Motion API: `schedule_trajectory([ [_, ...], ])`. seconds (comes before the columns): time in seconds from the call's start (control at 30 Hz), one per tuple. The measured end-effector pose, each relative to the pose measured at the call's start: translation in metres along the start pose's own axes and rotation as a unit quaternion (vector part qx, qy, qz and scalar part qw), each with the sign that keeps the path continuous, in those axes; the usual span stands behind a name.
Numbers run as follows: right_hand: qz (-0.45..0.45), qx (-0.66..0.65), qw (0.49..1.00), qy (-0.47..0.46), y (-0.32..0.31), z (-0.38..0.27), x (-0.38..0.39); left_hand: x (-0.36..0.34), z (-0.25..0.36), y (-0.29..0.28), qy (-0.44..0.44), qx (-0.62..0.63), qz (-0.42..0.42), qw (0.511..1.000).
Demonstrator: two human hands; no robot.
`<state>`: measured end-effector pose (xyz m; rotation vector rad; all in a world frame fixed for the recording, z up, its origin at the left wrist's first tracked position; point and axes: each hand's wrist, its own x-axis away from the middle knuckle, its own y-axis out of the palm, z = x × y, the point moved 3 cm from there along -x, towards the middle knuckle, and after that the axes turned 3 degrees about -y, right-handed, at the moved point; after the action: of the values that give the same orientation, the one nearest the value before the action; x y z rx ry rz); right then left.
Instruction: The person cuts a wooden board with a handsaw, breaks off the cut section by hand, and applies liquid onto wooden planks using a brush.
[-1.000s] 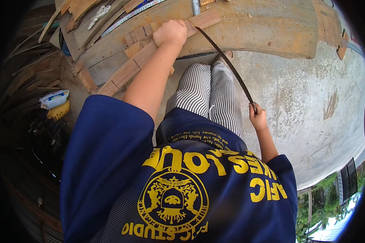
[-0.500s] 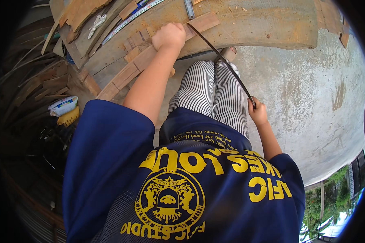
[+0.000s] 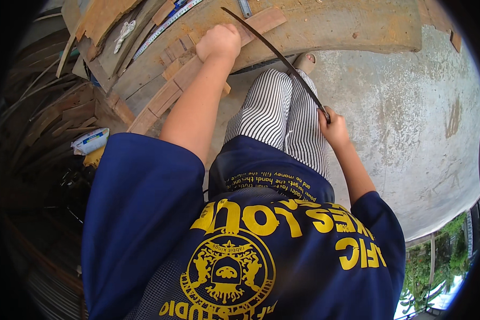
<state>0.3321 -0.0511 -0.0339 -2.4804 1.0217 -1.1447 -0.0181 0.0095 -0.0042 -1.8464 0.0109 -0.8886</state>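
Observation:
My left hand presses down on a long wooden slat that lies across a worn wooden bench. My right hand grips the handle of a thin dark saw. The blade runs up and left from that hand and crosses the slat just right of my left hand. Below the bench, my legs in striped trousers and one foot in a sandal show.
Several wooden offcuts and a tape measure lie on the bench's left end. Stacked planks and a white-blue packet sit at left. The concrete floor spreads to the right, with greenery beyond its edge.
The saw blade has slid forward and up across the slat, with my right hand following it. My left hand stays pressed on the slat.

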Motion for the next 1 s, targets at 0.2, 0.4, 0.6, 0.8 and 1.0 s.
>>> schedule_trajectory([
  [0.2, 0.055, -0.017, 0.996, -0.068, 0.018, -0.096, -0.084, -0.002, 0.012, 0.000, 0.011, -0.012, -0.004, 1.000],
  [0.4, 0.050, 0.003, 0.998, -0.036, -0.003, 0.046, 0.042, 0.001, 0.006, -0.002, 0.004, 0.004, -0.013, 1.000],
  [0.6, 0.073, -0.020, 0.995, -0.071, 0.029, -0.094, -0.089, 0.001, 0.012, 0.006, 0.023, -0.016, 0.010, 1.000],
  [0.8, 0.001, 0.019, 1.000, 0.022, 0.017, 0.007, 0.003, 0.005, 0.009, 0.000, 0.027, -0.011, -0.026, 0.999],
  [1.0, 0.052, -0.009, 0.998, -0.024, 0.022, -0.024, -0.026, 0.004, 0.013, 0.000, 0.041, -0.025, 0.004, 0.999],
])
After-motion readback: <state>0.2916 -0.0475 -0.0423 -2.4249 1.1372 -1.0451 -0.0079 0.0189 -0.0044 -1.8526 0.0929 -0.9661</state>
